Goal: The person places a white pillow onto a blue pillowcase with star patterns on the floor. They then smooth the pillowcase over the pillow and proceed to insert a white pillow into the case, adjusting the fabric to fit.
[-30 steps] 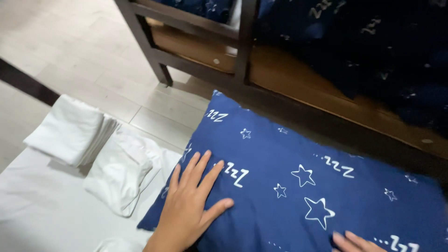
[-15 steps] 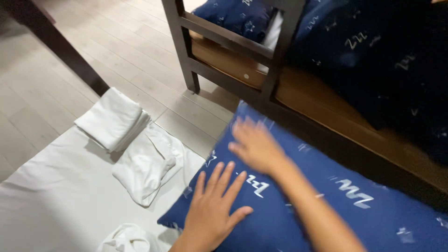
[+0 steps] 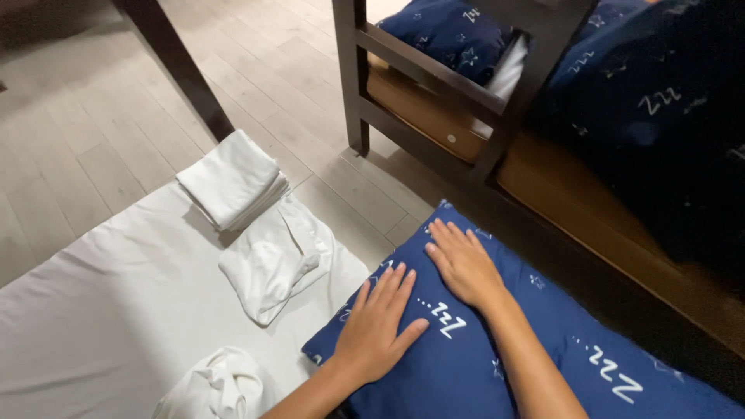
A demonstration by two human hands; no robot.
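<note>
A dark blue pillow (image 3: 543, 365) with white stars and letters lies at the lower right, its near corner resting on a white sheet. My left hand (image 3: 376, 330) presses flat on that corner, fingers spread. My right hand (image 3: 463, 264) lies flat on the pillow's far corner, just beyond the left hand. Neither hand grips anything.
A white sheet (image 3: 101, 310) covers the floor at left, with a folded white cloth stack (image 3: 230, 178), a loose white cloth (image 3: 275, 260) and a crumpled one (image 3: 221, 384). A dark wooden bed frame (image 3: 434, 85) with blue bedding (image 3: 652, 109) stands behind. A dark post (image 3: 174, 66) crosses upper left.
My right hand moved from the pillow's near right edge across to its far left corner. The view shifted, showing more of the sheet and the bed frame.
</note>
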